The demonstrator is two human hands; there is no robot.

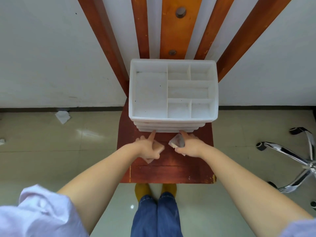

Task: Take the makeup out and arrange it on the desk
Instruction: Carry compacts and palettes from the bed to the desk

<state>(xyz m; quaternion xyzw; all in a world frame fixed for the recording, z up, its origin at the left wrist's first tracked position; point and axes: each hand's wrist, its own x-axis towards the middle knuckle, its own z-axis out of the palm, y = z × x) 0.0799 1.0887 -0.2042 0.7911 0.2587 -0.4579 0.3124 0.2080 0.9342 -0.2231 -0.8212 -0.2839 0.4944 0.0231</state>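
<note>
Here, a white plastic compartmented organiser [173, 93] sits on a reddish wooden counter [167, 173], its top tray bare. Small pale makeup packets are gripped in the left hand [147, 147] and right hand [187, 145], forefingers touching its lower drawers; they should be pushed squarely.

Organizer [148, 93]: white matt plastic, slightly translucent. Chair seat [171, 173]: reddish wood, worn varnish, chipped near edge. Floor [51, 159]: glossy tile, reflective. Swivel base [290, 156], right: polished chrome metal. Sleeve [39, 212]: pale cloth. Trousers [157, 218]: blue denim.
</note>
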